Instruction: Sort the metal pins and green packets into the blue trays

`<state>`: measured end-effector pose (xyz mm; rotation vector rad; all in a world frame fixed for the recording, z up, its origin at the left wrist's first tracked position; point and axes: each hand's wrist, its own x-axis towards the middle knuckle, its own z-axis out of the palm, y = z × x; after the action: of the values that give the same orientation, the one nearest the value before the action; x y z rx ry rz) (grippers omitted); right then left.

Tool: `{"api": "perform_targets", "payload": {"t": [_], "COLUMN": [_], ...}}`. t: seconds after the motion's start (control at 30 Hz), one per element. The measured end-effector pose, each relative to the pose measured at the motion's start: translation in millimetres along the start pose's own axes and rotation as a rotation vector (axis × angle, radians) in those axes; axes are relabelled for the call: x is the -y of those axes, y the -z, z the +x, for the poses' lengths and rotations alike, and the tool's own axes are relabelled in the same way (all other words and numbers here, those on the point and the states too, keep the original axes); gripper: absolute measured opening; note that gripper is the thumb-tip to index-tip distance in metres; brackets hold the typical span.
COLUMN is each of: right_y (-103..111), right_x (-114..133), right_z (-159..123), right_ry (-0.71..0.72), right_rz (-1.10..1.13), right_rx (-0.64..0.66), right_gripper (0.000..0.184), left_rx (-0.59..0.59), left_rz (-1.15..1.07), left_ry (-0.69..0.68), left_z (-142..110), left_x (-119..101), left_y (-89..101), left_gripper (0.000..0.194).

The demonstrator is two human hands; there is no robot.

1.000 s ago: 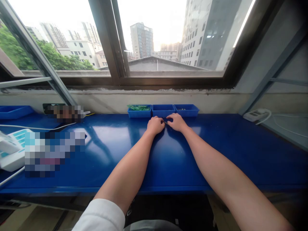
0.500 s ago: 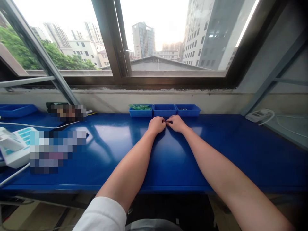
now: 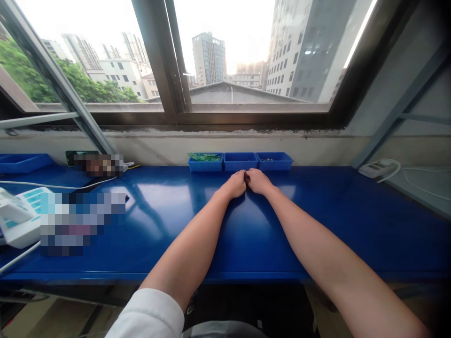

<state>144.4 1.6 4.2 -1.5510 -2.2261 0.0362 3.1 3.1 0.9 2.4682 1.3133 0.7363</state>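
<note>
My left hand [image 3: 237, 184] and my right hand [image 3: 259, 181] meet over the far part of the blue table [image 3: 169, 244], fingertips together. Both are closed, with curled fingers; whatever lies between them is too small or hidden to make out. Just beyond them stand three blue bins in a row. Green pieces fill the left bin [image 3: 206, 165]. Nearest to my fingers is the middle bin [image 3: 240, 165], whose contents I cannot make out. In the right bin [image 3: 276, 165] lie small shiny metal-looking parts.
A white device with turquoise keys [image 3: 26, 218] stands at the left, beside a blurred-out patch. Farther back are a blue tray [image 3: 24, 163] and a white cable [image 3: 52, 185]. A white power strip [image 3: 378, 169] lies at the back right. Metal frame posts [image 3: 93, 134] rise at the back.
My left hand has shifted slightly right and turned, its fingers now more tucked against the right hand. The right hand's fingers have curled in more. The bins stay put.
</note>
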Motion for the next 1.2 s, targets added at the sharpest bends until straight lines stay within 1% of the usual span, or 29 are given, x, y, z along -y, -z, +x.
{"api": "perform_targets", "payload": {"t": [0.1, 0.2, 0.43, 0.5, 0.6, 0.7, 0.83, 0.97, 1.1, 1.2], "right_y": [-0.3, -1.4, -2.0, -0.6, 1.8, 3.5, 3.7, 2.1, -0.7, -2.0], "right_x": [1.2, 0.0, -3.7, -2.2, 1.4, 4.6, 5.7, 2.3, -3.8, -7.8], "right_z": [0.0, 1.8, 2.5, 1.6, 1.2, 2.1, 3.8, 6.0, 9.0, 10.7], "right_ry": [-0.005, -0.021, -0.034, -0.040, -0.034, -0.022, -0.054, -0.168, -0.198, -0.193], "right_rz": [-0.033, -0.008, 0.112, 0.115, 0.150, 0.263, 0.462, 0.686, 0.900, 0.957], "right_rx": [0.005, 0.004, -0.010, -0.034, -0.125, -0.237, -0.309, -0.327, -0.310, -0.317], "right_gripper": [0.018, 0.018, 0.014, 0.015, 0.015, 0.014, 0.011, 0.013, 0.016, 0.020], "left_rx": [0.017, 0.007, -0.022, -0.029, -0.054, -0.093, -0.155, -0.144, -0.129, -0.158], "left_rz": [-0.006, 0.003, 0.037, 0.032, 0.007, -0.009, -0.012, 0.049, 0.094, 0.109], "left_ry": [-0.002, -0.004, -0.036, -0.031, -0.021, -0.013, -0.043, -0.028, -0.014, -0.020], "left_z": [0.0, 0.2, 0.6, 0.8, 1.1, 1.1, 0.0, -1.6, -2.9, -3.1], "left_x": [-3.1, -2.1, 1.7, 1.5, 1.4, 2.2, 2.2, -1.2, -4.7, -4.8], "left_y": [-0.7, -1.2, -1.7, -1.5, -1.1, -0.3, 2.2, 6.1, 8.7, 8.6], "left_gripper": [0.049, 0.051, 0.038, 0.038, 0.040, 0.041, 0.034, 0.023, 0.028, 0.030]}}
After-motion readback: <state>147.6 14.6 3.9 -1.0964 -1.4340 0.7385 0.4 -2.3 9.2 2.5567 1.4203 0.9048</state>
